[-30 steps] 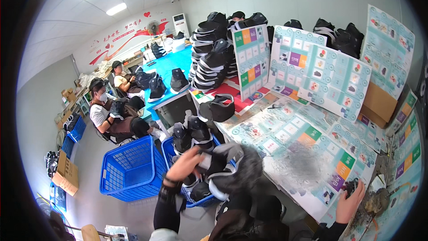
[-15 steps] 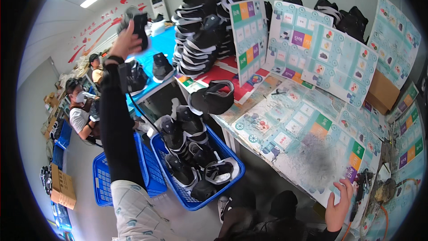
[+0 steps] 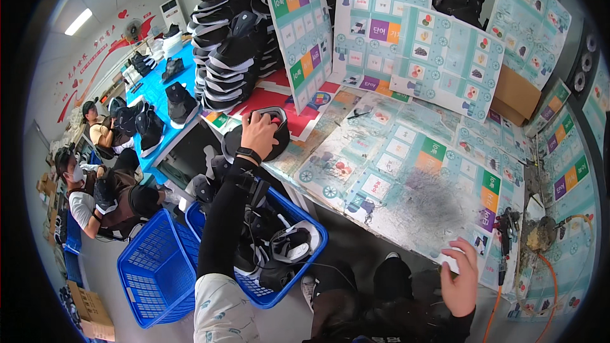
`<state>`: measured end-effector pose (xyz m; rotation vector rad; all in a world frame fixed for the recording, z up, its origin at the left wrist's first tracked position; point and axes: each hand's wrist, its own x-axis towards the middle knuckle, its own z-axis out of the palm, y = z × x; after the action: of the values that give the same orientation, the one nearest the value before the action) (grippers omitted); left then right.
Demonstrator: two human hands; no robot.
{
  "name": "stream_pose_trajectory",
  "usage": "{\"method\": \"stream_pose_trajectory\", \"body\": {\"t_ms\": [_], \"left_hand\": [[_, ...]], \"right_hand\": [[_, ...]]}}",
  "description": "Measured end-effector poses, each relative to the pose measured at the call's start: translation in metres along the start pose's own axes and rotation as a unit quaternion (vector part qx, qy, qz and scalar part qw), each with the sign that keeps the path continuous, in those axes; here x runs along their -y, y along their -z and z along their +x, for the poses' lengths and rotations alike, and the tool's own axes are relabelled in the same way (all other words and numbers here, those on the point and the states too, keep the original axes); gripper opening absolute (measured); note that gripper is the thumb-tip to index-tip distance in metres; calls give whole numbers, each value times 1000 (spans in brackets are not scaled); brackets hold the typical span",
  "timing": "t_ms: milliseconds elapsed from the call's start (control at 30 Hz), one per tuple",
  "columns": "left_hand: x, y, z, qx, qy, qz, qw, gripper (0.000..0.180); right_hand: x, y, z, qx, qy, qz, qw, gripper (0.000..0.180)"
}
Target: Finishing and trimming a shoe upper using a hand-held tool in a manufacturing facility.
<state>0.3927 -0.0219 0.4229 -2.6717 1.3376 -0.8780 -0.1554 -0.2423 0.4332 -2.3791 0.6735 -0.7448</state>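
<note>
My left hand (image 3: 259,136) reaches across to a black shoe (image 3: 279,143) with a grey collar, on the near left corner of the worktable. Its fingers are hooked over the shoe's opening, and the hand hides part of the upper. Over the table's front edge my right hand (image 3: 459,282) is raised with its fingers apart, holding nothing I can see. Below my left arm stands a blue basket (image 3: 321,232) filled with black shoes (image 3: 260,222), some of them hidden by the arm.
A tall stack of black-and-white shoes (image 3: 222,57) rises behind the worktable (image 3: 394,146). Printed boards (image 3: 365,32) stand along its back. A tool with an orange hose (image 3: 505,235) lies at its right. An empty blue basket (image 3: 159,273) and two seated people (image 3: 89,184) are left.
My left hand has come down from beside a dark shoe at the far left onto the shoe at the table corner. The view has turned right; my right hand stays raised.
</note>
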Motion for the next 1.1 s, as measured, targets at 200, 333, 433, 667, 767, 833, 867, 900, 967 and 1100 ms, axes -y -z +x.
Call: {"method": "stream_pose_trajectory", "body": {"t_ms": [200, 333, 433, 667, 767, 833, 867, 900, 967, 1100], "left_hand": [[11, 154, -28, -42, -34, -319, 946, 29], [-42, 228, -84, 86, -81, -563, 818, 30], [-92, 217, -151, 185, -45, -755, 628, 29], [-214, 121, -303, 82, 213, -720, 656, 58], [-261, 145, -320, 136, 230, -662, 700, 50], [-274, 143, -333, 128, 261, -657, 696, 48], [-279, 140, -339, 117, 288, -650, 694, 45], [-282, 135, -348, 119, 288, -650, 693, 45], [-283, 127, -363, 54, 275, -691, 667, 42], [-285, 122, -353, 44, 224, -640, 734, 30]], "right_hand": [[17, -15, 19, 59, 88, 100, 989, 30], [66, -44, 51, -50, 211, 173, 961, 45], [90, -60, 53, -8, 296, 208, 932, 59], [7, -122, -33, 122, 204, 161, 958, 57], [-18, -132, -60, 167, 141, 139, 966, 52], [-30, -130, -65, 191, 173, 188, 948, 48], [-31, -120, -64, 226, 158, 227, 934, 40], [-37, -117, -64, 227, 156, 228, 934, 40], [-44, -111, -67, 248, 152, 322, 901, 32], [-53, -107, -70, 202, 118, 316, 919, 19]]}}
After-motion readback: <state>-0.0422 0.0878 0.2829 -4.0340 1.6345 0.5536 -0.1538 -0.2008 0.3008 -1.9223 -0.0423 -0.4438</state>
